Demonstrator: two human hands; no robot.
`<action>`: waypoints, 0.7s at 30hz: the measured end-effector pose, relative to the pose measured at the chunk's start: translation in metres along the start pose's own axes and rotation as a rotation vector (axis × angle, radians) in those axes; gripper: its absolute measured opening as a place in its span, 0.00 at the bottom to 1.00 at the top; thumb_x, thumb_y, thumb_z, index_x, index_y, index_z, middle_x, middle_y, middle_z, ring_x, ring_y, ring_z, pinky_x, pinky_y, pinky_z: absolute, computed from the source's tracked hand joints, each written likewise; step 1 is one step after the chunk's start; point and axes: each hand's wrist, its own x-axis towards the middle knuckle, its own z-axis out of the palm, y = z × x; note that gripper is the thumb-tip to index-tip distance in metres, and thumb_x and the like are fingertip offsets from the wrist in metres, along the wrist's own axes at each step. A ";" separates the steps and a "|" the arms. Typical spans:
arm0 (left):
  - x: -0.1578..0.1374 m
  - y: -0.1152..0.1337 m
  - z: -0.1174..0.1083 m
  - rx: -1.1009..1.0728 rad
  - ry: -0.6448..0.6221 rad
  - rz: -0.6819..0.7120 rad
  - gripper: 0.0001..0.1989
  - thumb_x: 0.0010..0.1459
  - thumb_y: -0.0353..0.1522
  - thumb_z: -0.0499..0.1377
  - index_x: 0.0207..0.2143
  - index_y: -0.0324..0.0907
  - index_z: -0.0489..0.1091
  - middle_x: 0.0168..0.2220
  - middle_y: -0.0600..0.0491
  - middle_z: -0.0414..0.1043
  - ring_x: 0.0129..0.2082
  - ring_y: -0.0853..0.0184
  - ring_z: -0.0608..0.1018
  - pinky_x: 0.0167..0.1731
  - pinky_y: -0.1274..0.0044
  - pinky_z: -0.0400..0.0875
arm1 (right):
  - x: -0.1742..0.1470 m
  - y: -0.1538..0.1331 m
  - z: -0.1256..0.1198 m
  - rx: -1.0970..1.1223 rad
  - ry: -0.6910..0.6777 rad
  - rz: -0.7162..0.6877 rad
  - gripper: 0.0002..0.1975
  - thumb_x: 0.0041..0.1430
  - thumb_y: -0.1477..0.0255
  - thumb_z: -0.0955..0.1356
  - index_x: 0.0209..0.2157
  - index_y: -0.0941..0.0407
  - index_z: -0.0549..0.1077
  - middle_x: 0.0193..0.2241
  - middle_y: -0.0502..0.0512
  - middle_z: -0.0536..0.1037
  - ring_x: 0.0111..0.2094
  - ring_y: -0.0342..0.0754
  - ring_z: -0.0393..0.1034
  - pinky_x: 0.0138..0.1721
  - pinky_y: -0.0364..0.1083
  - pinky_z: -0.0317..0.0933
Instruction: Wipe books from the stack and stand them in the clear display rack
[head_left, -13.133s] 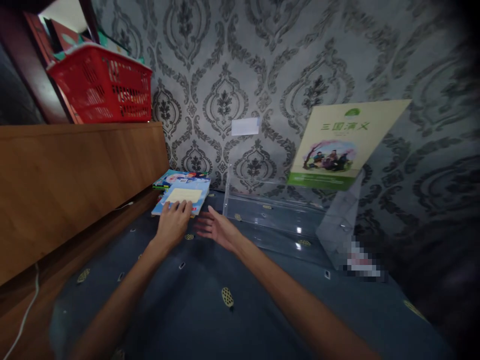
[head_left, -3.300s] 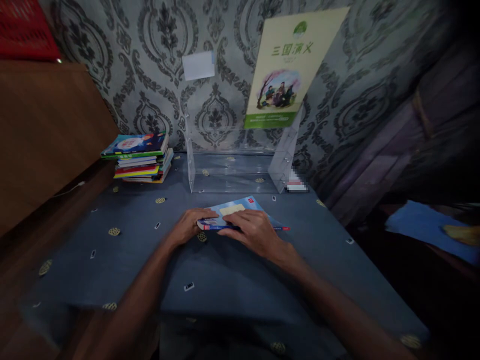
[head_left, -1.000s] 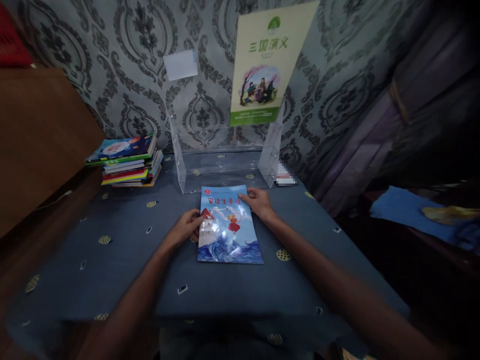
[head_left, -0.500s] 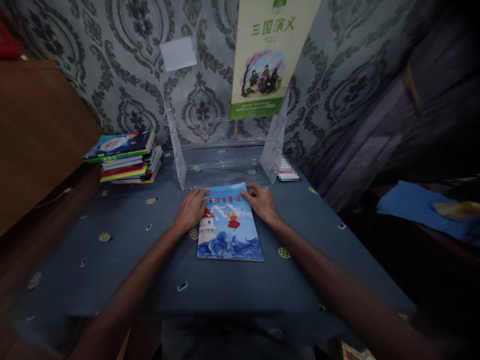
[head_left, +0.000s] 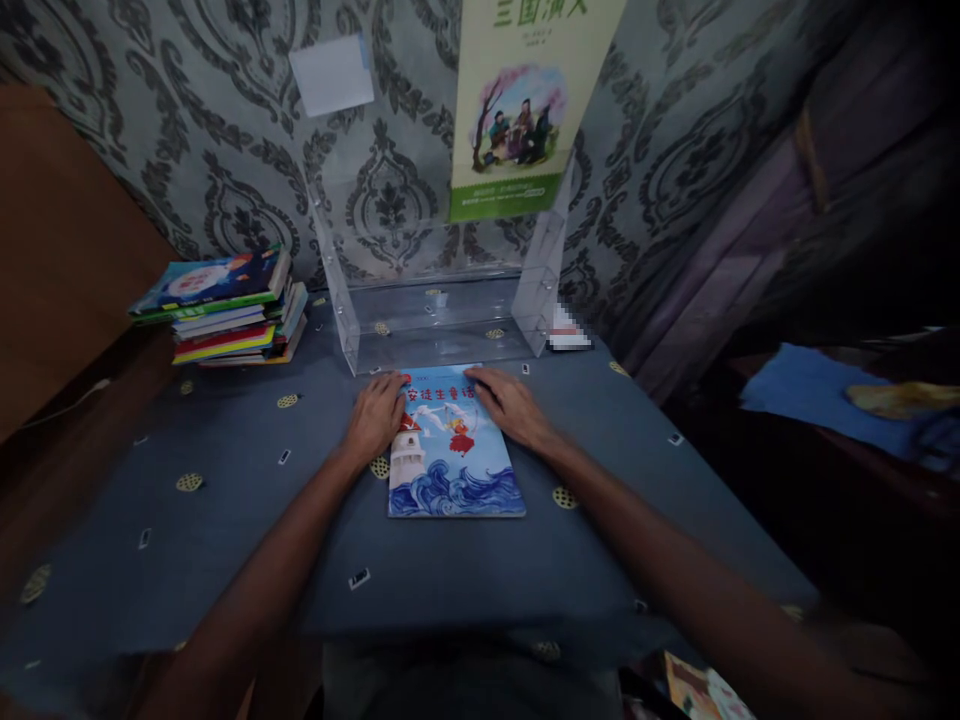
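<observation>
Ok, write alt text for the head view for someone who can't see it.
A left hand and right hand touch the upper edges of a blue illustrated book lying on a patterned blue tablecloth. Behind it stands a clear rack, with a cream-and-green cover at upper right; a book stack sits to the left.

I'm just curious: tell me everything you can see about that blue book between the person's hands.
The blue book is a thin, closed paperback by its look, lying flat, front cover up, on the patterned tablecloth. Its cover shows red Chinese characters, a red-roofed white lighthouse, a red-clad figure and dark blue waves. The title end points away from the person. The left hand touches its upper left edge; the right hand, its upper right corner.
</observation>
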 end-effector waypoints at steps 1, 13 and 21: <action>0.000 -0.001 0.000 -0.002 0.002 0.002 0.17 0.66 0.31 0.51 0.54 0.40 0.71 0.58 0.42 0.71 0.60 0.53 0.70 0.62 0.57 0.60 | 0.000 0.003 0.000 0.002 0.002 0.013 0.19 0.66 0.69 0.61 0.55 0.52 0.74 0.55 0.58 0.77 0.57 0.57 0.70 0.61 0.59 0.61; -0.001 -0.007 0.006 0.026 0.039 0.029 0.18 0.66 0.32 0.50 0.54 0.42 0.71 0.59 0.44 0.71 0.62 0.54 0.68 0.64 0.58 0.58 | 0.006 0.022 0.000 0.116 0.061 0.124 0.22 0.61 0.75 0.62 0.54 0.51 0.75 0.54 0.54 0.78 0.55 0.56 0.73 0.59 0.59 0.64; 0.012 0.011 -0.003 0.166 -0.070 0.082 0.18 0.62 0.27 0.50 0.51 0.41 0.72 0.53 0.40 0.74 0.57 0.51 0.72 0.61 0.56 0.58 | 0.012 0.028 -0.001 0.372 0.113 0.222 0.20 0.59 0.77 0.63 0.50 0.52 0.77 0.50 0.54 0.81 0.52 0.53 0.74 0.60 0.57 0.63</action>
